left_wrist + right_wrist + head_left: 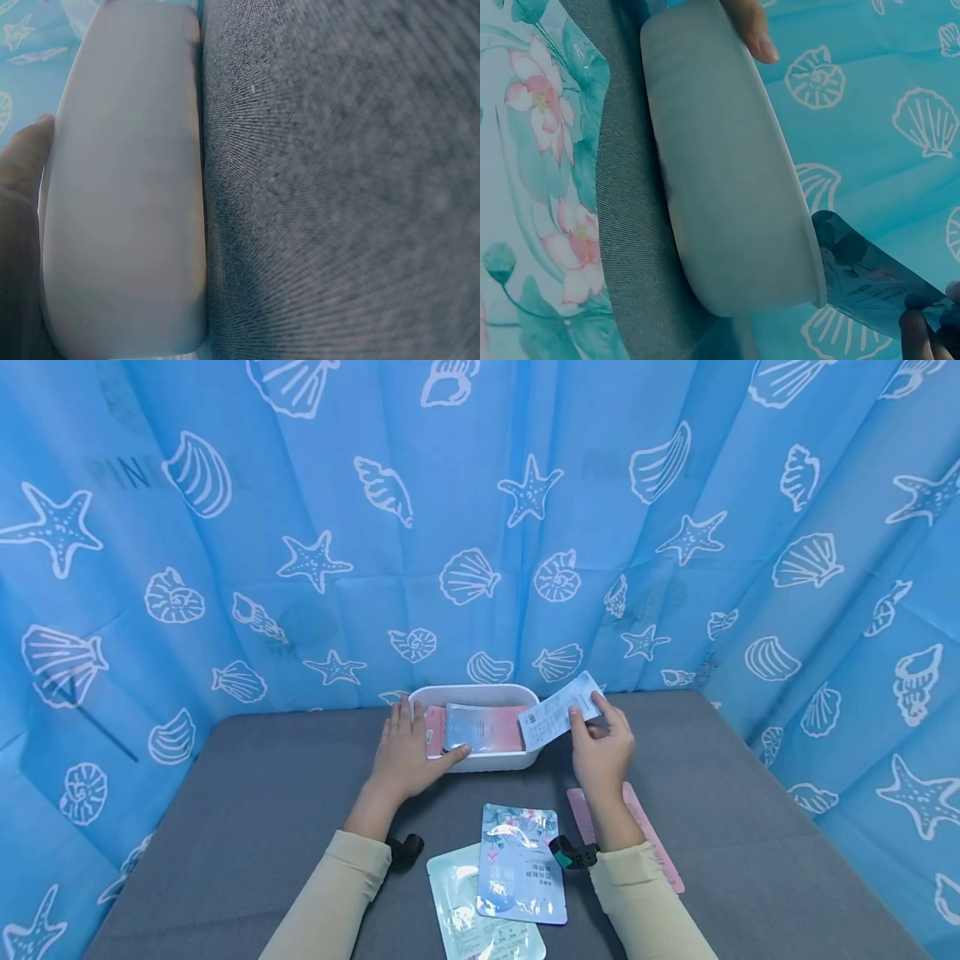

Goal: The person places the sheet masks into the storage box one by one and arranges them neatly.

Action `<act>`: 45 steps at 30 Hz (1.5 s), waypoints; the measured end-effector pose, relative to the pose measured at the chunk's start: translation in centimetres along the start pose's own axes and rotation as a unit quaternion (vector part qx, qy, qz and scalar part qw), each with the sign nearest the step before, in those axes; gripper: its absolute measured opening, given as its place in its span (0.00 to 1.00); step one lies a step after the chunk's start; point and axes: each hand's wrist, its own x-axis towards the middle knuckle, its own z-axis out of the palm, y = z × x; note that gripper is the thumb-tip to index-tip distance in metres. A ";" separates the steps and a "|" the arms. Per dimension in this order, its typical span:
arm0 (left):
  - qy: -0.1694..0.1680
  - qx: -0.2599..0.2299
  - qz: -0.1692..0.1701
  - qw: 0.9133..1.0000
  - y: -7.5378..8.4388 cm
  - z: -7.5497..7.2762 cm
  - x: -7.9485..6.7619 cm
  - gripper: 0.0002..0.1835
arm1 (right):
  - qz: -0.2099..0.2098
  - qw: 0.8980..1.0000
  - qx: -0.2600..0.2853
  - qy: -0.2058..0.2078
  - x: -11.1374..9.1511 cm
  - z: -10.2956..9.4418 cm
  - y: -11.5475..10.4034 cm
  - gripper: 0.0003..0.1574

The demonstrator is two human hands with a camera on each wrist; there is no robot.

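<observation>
Nearest the camera, two flat packets are lying on the grey table [247, 827]: a pale green packet [465, 918] partly covered by a flowered packet [522, 864]. A pink packet [648, 835] is lying just beside them, partly hidden under the right forearm. Both sleeves are cream-coloured, and a small dark device is being worn at each wrist.

Further back, a white tub [480, 696] is standing on the table near the blue curtain [480, 510] printed with shells and starfish. Packets are already lying flat inside it, the top one [480, 727] shading from grey-blue to pink.

The tub is being steadied by the left hand [408, 756], with fingers laid straight over its left rim and the thumb stretched along the front edge. A pale blue packet [561, 710] with printed text is being pinched at its corner by the right hand [600, 752], between thumb and fingertips, and is being held tilted over the tub's right rim. In the right wrist view the packet's lower edge is seen touching or nearly touching the rim; which cannot be told.

For the step to be done well, the packet should probably be levelled and lined up with the stack before being released, so that it is laid flat and not left propped on the rim. The left hand's pressure is likely worth keeping, since the light tub could be slid on the cloth.
</observation>
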 end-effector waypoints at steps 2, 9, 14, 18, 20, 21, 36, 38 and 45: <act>0.000 -0.002 0.000 1.000 0.0 -0.1 0.0 0.69 | 0.003 1.000 -0.005 -0.009 -0.1 0.1 0.0 0.28; 0.001 -0.003 -0.002 1.000 0.1 -0.1 0.0 0.69 | 0.032 0.994 -0.059 -0.086 -0.3 0.4 0.0 0.23; 0.003 -0.002 -0.005 1.000 0.2 -0.2 0.0 0.69 | 0.034 0.975 -0.121 -0.185 -0.6 0.4 -0.3 0.21; 0.005 -0.003 -0.005 1.000 0.2 -0.1 0.0 0.69 | 0.023 0.964 -0.162 -0.208 -0.9 0.3 -0.5 0.18; 0.006 -0.004 -0.004 1.000 0.2 -0.1 0.1 0.69 | 0.023 0.965 -0.162 -0.204 -0.9 0.2 -0.6 0.18; 0.006 -0.004 -0.004 1.000 0.2 -0.1 0.1 0.69 | 0.025 0.966 -0.160 -0.203 -0.9 0.2 -0.6 0.17; 0.003 -0.009 -0.001 1.000 0.0 0.1 0.0 0.69 | 0.082 0.949 -0.199 -0.228 -0.9 0.0 0.0 0.31; 0.003 -0.008 -0.001 1.000 0.0 0.1 0.0 0.69 | 0.077 0.946 -0.202 -0.242 -0.9 0.1 0.1 0.30; 0.005 -0.009 0.000 1.000 -0.1 0.1 0.1 0.69 | 0.053 0.940 -0.204 -0.267 -0.9 0.3 0.3 0.30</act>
